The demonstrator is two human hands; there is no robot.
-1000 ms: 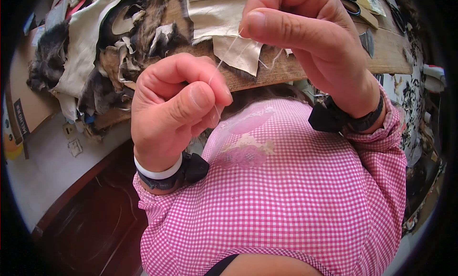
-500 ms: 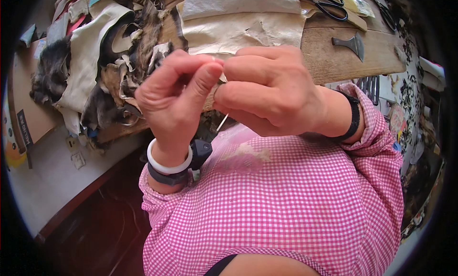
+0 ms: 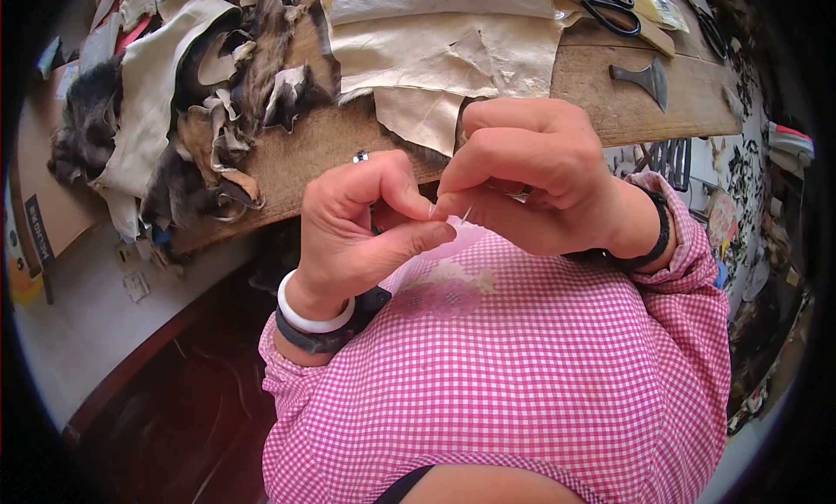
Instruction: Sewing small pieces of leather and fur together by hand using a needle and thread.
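My two hands meet in front of my chest, just off the near edge of the wooden table. My left hand pinches a fine white thread between thumb and forefinger. A thin pale sliver that looks like a needle sticks out from the closed fingertips of my right hand; its far part is hidden. Behind the hands lies a cream-coloured hide, pale side up, with a loose flap hanging toward me and dark fur showing at its edge.
Fur and leather scraps are heaped at the table's left, beside a cardboard box. Toward the right lie black-handled scissors and a fan-shaped blade. Dark tufts litter the pale surface at far right.
Both hands have come down toward my chest and slightly right, uncovering the hide's flap. The fingertips have shifted; the white strand that hung below my right hand no longer shows there.
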